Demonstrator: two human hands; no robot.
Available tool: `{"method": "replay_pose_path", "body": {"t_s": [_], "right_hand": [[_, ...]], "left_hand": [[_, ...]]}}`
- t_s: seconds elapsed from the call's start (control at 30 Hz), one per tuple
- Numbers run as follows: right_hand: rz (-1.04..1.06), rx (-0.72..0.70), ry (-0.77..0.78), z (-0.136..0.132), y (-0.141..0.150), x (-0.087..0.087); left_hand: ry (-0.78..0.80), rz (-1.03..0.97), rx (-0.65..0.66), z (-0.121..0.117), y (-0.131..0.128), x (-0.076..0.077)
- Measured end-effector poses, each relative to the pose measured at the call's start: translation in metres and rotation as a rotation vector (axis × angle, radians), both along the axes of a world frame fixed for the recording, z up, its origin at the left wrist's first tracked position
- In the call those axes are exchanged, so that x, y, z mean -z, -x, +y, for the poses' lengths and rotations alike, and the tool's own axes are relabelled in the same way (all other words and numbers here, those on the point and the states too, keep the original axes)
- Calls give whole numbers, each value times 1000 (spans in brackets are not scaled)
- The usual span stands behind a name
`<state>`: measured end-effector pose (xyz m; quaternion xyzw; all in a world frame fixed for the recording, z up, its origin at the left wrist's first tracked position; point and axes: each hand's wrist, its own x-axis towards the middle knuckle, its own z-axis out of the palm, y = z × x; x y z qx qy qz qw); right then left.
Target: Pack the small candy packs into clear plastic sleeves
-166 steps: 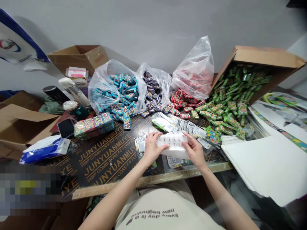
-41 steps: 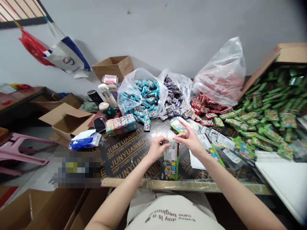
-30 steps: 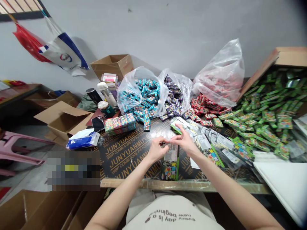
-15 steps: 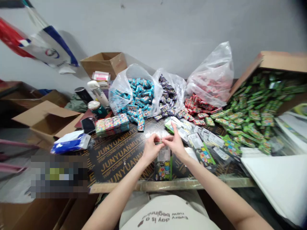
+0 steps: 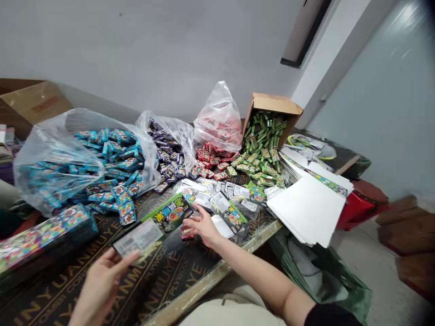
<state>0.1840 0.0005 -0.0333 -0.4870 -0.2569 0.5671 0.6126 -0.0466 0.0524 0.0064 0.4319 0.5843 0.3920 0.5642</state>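
Observation:
My left hand (image 5: 103,276) grips one end of a long, flat black and green printed package (image 5: 171,215), thumb on top over its grey and white label. The package is raised and tilted above the dark board. At its far end is my right hand (image 5: 202,226), fingers bent, with a small red packet (image 5: 187,233) at the fingertips; the fingers partly cover it. Another printed package (image 5: 229,213) lies just beyond that hand, among loose white-labelled pieces. A long multicoloured block of boxes (image 5: 47,235) sits left of the package.
Along the wall stand plastic bags of blue packets (image 5: 118,167), purple packets (image 5: 166,156) and red packets (image 5: 214,156). A tipped carton (image 5: 277,104) spills green packets (image 5: 267,158). White sheets (image 5: 307,206) overhang the table's right side. The taped table edge (image 5: 217,267) runs diagonally.
The view has swung right and closer. My hands, earlier together over a package on the board, are now apart; the left holds a package raised, and a red packet shows at my right fingertips.

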Motion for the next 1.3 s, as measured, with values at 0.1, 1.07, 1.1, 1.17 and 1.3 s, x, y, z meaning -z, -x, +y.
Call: {"method": "replay_pose_path", "body": {"t_s": [0.1,1.07,1.1,1.17,1.3], "right_hand": [[-3,47,-110,5,-8,-15],[-134,251,-122,1,44,-22],[-186,242,-153,-1,39,-22],[-295,209,-228,-6,29,-22],[-414,76,-293,-17,10,-24]], "left_hand": [[99,-5,314,-26,-9,23],[-125,-526,-102,-42,-78,27],[-199,-433,-26,-40,-75,23],[-375,-220,154,-36,-70,14],[-588,69,385,-28,-67,-1]]}}
